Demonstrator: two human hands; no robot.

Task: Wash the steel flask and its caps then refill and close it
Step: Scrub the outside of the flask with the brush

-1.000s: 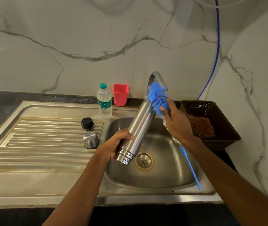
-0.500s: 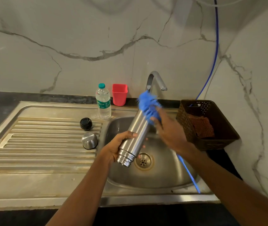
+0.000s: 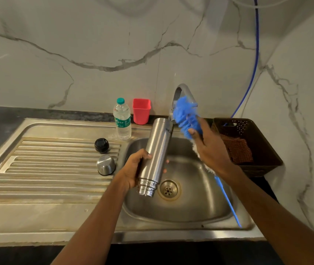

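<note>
Left of centre, the black cap [image 3: 101, 144] and steel cap [image 3: 106, 165] sit where they were on the draining board [image 3: 37, 169]. The water bottle [image 3: 122, 119] has a partly legible "…ture" label. At centre, the left hand [image 3: 135, 170] stays closed around the flask [image 3: 156, 155], neck down over the sink [image 3: 181, 213]. The right hand [image 3: 207, 148], gripping the blue brush [image 3: 185, 113], has lifted from the flask's base toward the tap [image 3: 182, 90].

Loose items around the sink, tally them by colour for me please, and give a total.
Steel: 2, the cylindrical steel flask and the domed steel cap
Black: 1, the round black plastic cap
Blue: 1, the blue bristle bottle brush
Red: 1, the red plastic cup
Clear: 1, the clear plastic water bottle
Brown: 1, the brown plastic basket
Total: 7
</note>
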